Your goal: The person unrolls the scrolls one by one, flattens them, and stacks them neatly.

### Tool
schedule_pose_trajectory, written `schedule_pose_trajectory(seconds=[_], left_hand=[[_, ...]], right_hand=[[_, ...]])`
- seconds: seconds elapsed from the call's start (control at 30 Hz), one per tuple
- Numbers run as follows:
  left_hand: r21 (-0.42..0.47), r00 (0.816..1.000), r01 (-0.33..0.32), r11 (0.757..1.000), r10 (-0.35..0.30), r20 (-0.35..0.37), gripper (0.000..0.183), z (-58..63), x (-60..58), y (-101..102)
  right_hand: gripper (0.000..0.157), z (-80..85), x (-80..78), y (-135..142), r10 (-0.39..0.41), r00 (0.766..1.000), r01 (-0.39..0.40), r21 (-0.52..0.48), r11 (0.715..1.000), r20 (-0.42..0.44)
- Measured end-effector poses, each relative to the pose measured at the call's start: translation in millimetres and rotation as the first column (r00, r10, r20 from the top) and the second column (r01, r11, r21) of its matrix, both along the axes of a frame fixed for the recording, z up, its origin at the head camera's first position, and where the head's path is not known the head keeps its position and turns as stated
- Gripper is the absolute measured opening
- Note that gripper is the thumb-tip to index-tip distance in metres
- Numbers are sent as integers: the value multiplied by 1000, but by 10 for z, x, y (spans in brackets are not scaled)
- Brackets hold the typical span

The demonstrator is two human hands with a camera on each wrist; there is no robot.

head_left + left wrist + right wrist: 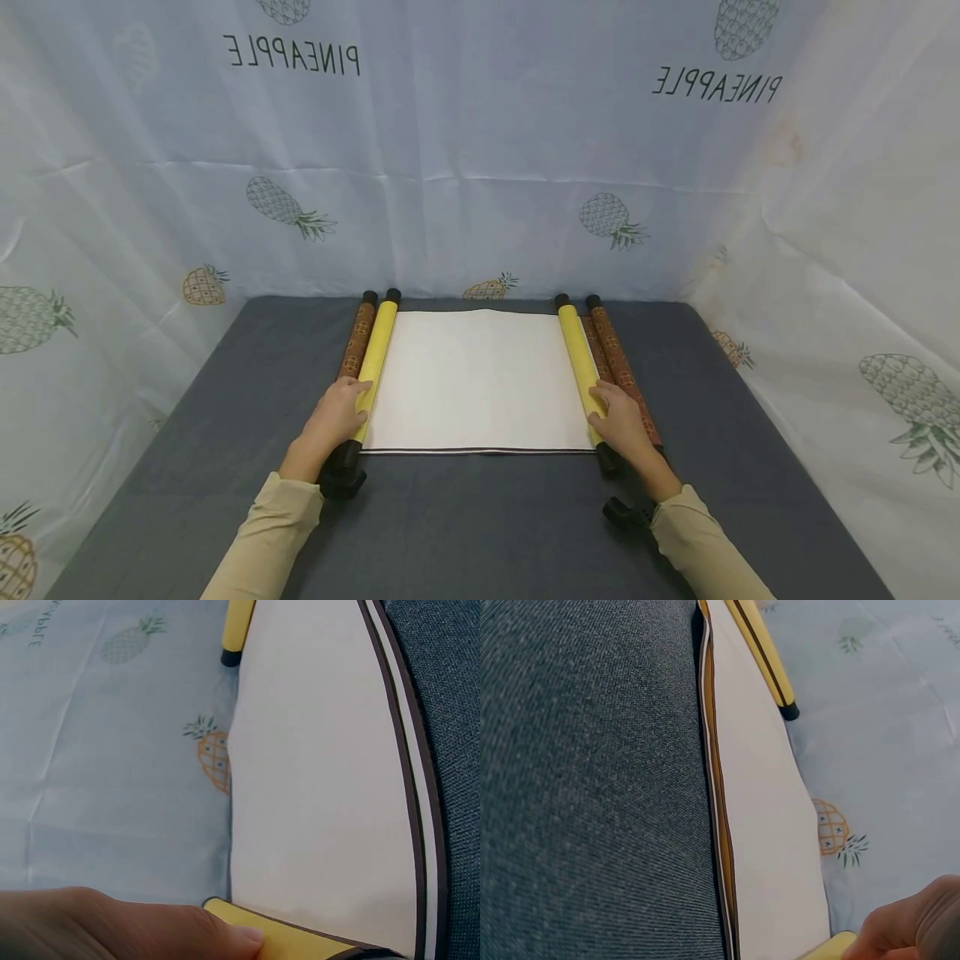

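A white paper scroll [476, 379] lies unrolled across the dark table, with a yellow roller at each end. My left hand [337, 412] grips the near part of the left yellow roller [381, 333]; in the left wrist view its thumb [217, 934] lies against the yellow surface. At the other end my right hand [621, 419] holds the right yellow roller [576, 346] near its front. Brown patterned rollers lie just outside the yellow ones, one at left [357, 337] and one at right [615, 350]. The hands partly hide the near ends of these rollers.
The dark grey cloth [480, 525] covers the table. Behind it hangs a pale curtain [465, 125] with pineapple prints. Along the scroll's near edge, layers with dark borders stand slightly apart [724, 825]. Black devices sit below both wrists.
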State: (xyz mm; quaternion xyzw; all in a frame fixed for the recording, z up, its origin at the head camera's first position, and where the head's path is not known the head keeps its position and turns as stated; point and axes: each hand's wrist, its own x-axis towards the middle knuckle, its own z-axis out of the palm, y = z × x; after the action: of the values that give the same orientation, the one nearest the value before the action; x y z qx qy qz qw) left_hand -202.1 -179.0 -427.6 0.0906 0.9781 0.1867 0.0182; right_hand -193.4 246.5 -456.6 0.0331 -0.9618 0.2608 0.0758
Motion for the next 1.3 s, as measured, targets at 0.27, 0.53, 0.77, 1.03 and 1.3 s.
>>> schedule_pose_trajectory(seconds=[0.27, 0.53, 0.77, 1.03, 1.3], left_hand=[[-34, 1000, 13, 999, -13, 18, 40, 3, 7, 0], [-83, 999, -34, 996, 35, 17, 28, 62, -16, 73], [-158, 993, -112, 981, 117, 22, 26, 114, -82, 185], [-142, 985, -167, 976, 172, 21, 28, 117, -170, 212], [-72, 974, -215, 974, 219, 64, 31, 110, -207, 97]], right_hand=[[41, 31, 18, -14, -6, 1000, 6, 19, 1000, 21], [42, 29, -7, -9, -76, 997, 76, 49, 996, 12], [50, 50, -29, -31, -171, 984, 166, 98, 981, 41], [59, 73, -33, -20, -250, 963, 241, 88, 966, 103], [58, 53, -43, 70, -263, 957, 261, 36, 965, 125]])
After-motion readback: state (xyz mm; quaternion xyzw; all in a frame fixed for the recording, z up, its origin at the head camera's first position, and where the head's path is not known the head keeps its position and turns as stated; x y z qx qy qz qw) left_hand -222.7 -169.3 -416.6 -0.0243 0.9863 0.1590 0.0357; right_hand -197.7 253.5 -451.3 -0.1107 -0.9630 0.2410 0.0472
